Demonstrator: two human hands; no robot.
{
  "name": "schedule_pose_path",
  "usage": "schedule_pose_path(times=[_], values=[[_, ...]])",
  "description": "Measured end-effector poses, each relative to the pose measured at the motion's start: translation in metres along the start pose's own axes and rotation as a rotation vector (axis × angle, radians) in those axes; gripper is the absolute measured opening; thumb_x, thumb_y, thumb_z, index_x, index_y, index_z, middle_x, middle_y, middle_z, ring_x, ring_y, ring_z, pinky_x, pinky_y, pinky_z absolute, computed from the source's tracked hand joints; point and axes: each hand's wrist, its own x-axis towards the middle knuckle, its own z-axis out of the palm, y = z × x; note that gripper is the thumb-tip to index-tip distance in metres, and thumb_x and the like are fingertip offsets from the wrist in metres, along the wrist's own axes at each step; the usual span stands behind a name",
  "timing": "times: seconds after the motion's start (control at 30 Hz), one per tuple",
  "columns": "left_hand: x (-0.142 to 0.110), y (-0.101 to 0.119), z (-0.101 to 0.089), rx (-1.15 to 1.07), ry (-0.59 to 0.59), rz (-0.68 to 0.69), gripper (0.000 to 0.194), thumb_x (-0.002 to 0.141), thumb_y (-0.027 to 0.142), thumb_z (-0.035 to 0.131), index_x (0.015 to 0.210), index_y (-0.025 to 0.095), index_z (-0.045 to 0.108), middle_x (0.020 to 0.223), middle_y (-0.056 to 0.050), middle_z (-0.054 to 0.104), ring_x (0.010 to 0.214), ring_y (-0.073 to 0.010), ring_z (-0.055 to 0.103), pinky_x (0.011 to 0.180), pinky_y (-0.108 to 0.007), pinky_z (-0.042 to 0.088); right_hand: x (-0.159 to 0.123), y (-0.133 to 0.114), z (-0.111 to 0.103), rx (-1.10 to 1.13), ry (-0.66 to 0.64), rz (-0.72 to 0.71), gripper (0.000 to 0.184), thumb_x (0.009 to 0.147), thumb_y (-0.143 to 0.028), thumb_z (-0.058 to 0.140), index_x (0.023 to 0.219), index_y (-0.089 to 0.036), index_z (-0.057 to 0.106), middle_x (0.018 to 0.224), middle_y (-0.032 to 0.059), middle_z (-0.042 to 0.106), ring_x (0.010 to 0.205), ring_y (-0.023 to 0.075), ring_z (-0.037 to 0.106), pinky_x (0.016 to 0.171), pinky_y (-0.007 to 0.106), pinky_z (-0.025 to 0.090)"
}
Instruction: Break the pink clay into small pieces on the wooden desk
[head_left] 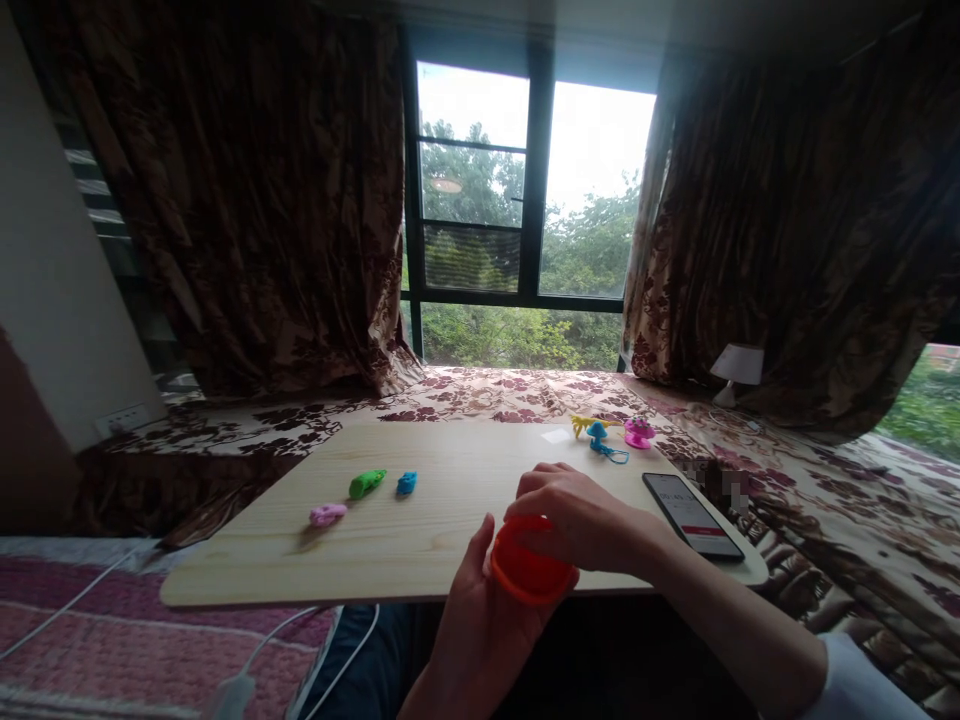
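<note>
A red-orange round plastic cup point(532, 572) is in my hands over the table's front edge. My left hand point(484, 610) cradles it from below and the left, the thumb up along its side. From above, my right hand point(562, 512) grips it with curled fingers at its upper rim; whether the fingertips reach inside is hidden. On the left of the table lie a pink toy piece point(328, 514), a green one point(367, 484) and a blue one point(406, 483). Beyond my right hand stand a blue mushroom-shaped toy point(597, 436), a yellow toy point(581, 425) and a bright pink toy point(639, 433).
The light wooden table point(247, 545) has rounded corners. A phone point(691, 515) with a lit screen lies at its right edge. A small white lamp point(738, 366) stands on the patterned cloth behind. White cables point(352, 655) hang below the front edge.
</note>
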Motion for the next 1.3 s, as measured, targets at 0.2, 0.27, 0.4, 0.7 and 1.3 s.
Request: schedule_pose_path(times=[0.2,0.27,0.4,0.7,1.3], values=[[0.001,-0.003,-0.003,-0.033,0.018,0.013,0.034,0.085,0.031,0.043,0.107,0.007,0.054,0.104,-0.014,0.062,0.095,-0.0196,0.058,0.094,-0.038,0.037,-0.005,-0.002,0.008,-0.003,0.072,-0.017,0.013,0.082,-0.022,0.052,0.076,-0.019,0.063,0.080,0.0015,0.060,0.082,0.0140,0.049,0.080,0.028,0.032],[0.000,-0.003,-0.002,-0.010,0.027,-0.012,0.033,0.085,0.032,0.043,0.106,0.008,0.055,0.101,-0.013,0.064,0.090,-0.0196,0.060,0.091,-0.039,0.039,-0.006,-0.002,0.008,0.004,0.067,-0.014,0.011,0.081,-0.022,0.053,0.077,-0.018,0.063,0.082,0.0023,0.061,0.082,0.0147,0.050,0.080,0.029,0.033],[-0.004,-0.002,0.003,0.126,0.046,-0.112,0.043,0.084,0.041,0.042,0.108,0.007,0.054,0.092,-0.015,0.066,0.081,-0.0242,0.062,0.079,-0.044,0.044,-0.005,0.003,0.003,0.079,-0.004,-0.060,0.014,0.080,-0.025,0.056,0.090,-0.022,0.065,0.085,0.0025,0.062,0.086,0.0161,0.051,0.079,0.029,0.035],[0.000,-0.004,-0.004,0.052,0.072,-0.019,0.033,0.084,0.033,0.045,0.106,0.010,0.056,0.099,-0.012,0.065,0.087,-0.0223,0.061,0.085,-0.044,0.043,-0.005,0.003,0.002,0.065,-0.029,-0.086,0.016,0.079,-0.024,0.056,0.092,-0.021,0.064,0.087,0.0034,0.063,0.088,0.0164,0.052,0.081,0.030,0.035],[-0.004,-0.011,0.001,-0.076,-0.029,-0.002,0.033,0.086,0.029,0.041,0.105,0.009,0.057,0.106,-0.014,0.062,0.098,-0.0218,0.057,0.097,-0.043,0.035,-0.001,0.003,0.004,0.095,-0.063,-0.074,0.015,0.080,-0.022,0.054,0.087,-0.021,0.067,0.083,0.0017,0.063,0.080,0.0141,0.054,0.076,0.025,0.038]])
